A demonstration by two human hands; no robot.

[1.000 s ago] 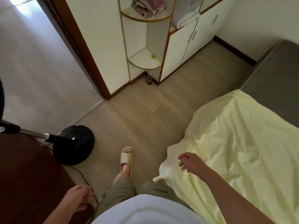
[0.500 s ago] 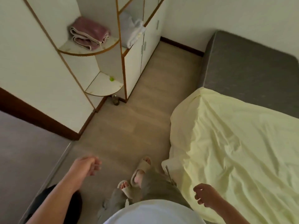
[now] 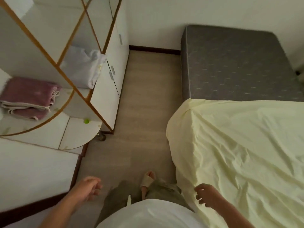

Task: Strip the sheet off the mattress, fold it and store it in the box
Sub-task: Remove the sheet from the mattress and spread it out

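Pale yellow sheet (image 3: 238, 153) lies rumpled over the grey mattress's (image 3: 230, 63) near part, far end bare; right hand (image 3: 208, 196) hovers at the sheet's edge on the mattress's left side, fingers loosely curled, nothing pinched, likely lining up a grab; left hand (image 3: 88, 190) hangs slack and empty beyond that side; no box in view.

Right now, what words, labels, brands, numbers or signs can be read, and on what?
None readable.
The yellow sheet, grey mattress, wardrobe doors, folded purple towel and white bundle show no text.
The small green object on the lower shelf is too small to tell.
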